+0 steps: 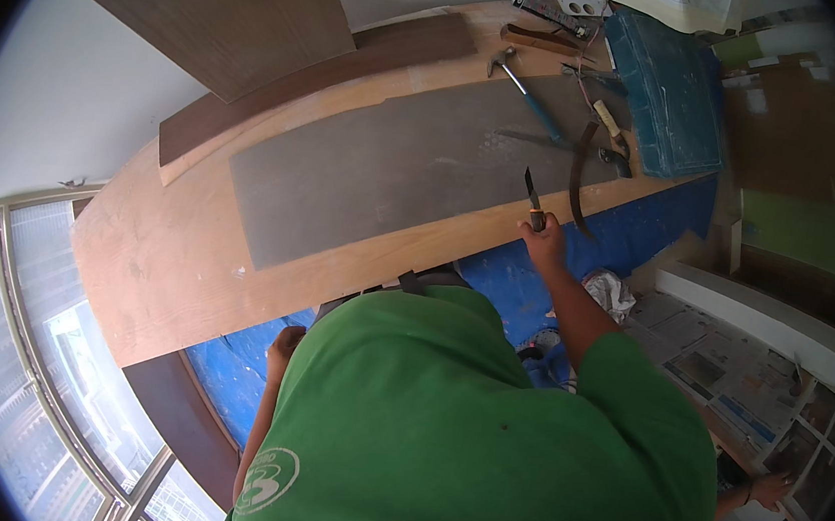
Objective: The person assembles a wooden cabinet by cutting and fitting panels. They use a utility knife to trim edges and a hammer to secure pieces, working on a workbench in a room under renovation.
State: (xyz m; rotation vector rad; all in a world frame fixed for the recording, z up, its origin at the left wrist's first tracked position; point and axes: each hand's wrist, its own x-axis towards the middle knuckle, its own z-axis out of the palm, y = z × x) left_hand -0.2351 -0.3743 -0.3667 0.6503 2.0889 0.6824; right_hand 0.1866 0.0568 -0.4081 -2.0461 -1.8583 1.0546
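Note:
In my right hand point(545, 245) is a knife point(532, 196) with a dark pointed blade. I grip it by the handle, blade pointing away from me, over the near edge of the workbench. A grey-brown laminate sheet point(377, 161) lies flat on the pale wooden board point(166, 266), beyond the knife. My left hand point(283, 348) hangs low at my left side, below the board's near edge. Its fingers are curled closed, and whatever may be in them is hidden. A dark curved strip point(579, 176) lies just right of the knife, hanging over the edge.
A hammer point(529, 95), a wooden-handled tool point(610, 120) and a teal case point(665, 93) lie at the board's right end. Brown panels point(230, 11) lean on the wall behind. Blue sheeting point(511, 280) hangs below. Another person's hand point(770, 490) shows at the lower right.

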